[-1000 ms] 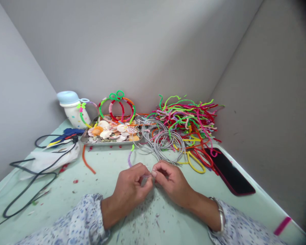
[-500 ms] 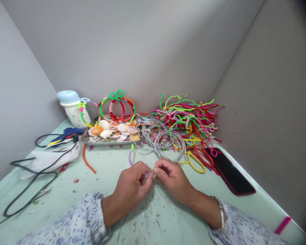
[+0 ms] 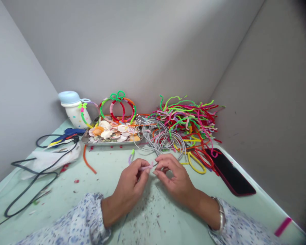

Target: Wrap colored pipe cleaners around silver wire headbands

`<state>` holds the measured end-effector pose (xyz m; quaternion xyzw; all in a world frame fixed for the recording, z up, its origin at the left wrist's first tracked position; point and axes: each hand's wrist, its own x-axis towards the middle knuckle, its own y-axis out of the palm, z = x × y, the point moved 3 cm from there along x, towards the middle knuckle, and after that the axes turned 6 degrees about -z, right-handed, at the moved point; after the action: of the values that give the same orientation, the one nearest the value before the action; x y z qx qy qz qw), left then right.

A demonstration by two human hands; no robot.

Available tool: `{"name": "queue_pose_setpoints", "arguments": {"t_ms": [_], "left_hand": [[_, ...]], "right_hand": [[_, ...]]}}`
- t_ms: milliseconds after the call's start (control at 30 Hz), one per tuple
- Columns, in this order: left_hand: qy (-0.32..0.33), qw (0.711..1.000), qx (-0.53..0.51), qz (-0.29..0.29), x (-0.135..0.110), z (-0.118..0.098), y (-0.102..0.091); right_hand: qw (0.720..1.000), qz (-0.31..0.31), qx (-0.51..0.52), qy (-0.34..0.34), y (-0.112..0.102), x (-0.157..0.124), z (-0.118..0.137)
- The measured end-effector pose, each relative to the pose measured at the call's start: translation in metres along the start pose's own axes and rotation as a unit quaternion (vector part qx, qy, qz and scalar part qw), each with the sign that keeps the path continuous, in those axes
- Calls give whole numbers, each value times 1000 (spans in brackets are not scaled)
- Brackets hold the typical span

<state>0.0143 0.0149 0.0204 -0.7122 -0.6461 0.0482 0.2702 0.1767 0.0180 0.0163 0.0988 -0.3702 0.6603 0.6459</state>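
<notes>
A lilac pipe cleaner (image 3: 146,167) is pinched between the thumb and fingers of my left hand (image 3: 131,178). Its short tip sticks up past my fingertips on the right, and its other end, curved and tipped with bright green, shows behind the hand. Close to that tip is my right hand (image 3: 177,175), with thumb and fingers a little apart. A short dark strand, perhaps a wire end, shows at the right fingertips; I cannot tell whether they touch it.
Behind my hands lie coiled grey wire (image 3: 169,141), a metal tray (image 3: 112,144) of shells, pipe-cleaner hoops (image 3: 123,110) and a heap of pipe cleaners (image 3: 186,115). A phone (image 3: 232,173) lies right. Left are a black cable (image 3: 38,173) and a white bottle (image 3: 75,114).
The right fingers have loosened from the pipe cleaner's tip and spread slightly apart. The tip now shows bent upward, while my left hand keeps its hold.
</notes>
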Motion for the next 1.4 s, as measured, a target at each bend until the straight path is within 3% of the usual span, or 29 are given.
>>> {"name": "queue_pose_setpoints", "arguments": {"t_ms": [200,600,1400], "left_hand": [[0,1000,-4,-1,-2,1,0],[-9,999,-25,23,-5,0,2],[25,999,-3,22,-4,-2,2]], "right_hand": [[996,-8,-53,-71,-1,0,4],[990,-17,-87,-111,-3,-3,2],[993,-8,-89,-78,0,1,7]]}}
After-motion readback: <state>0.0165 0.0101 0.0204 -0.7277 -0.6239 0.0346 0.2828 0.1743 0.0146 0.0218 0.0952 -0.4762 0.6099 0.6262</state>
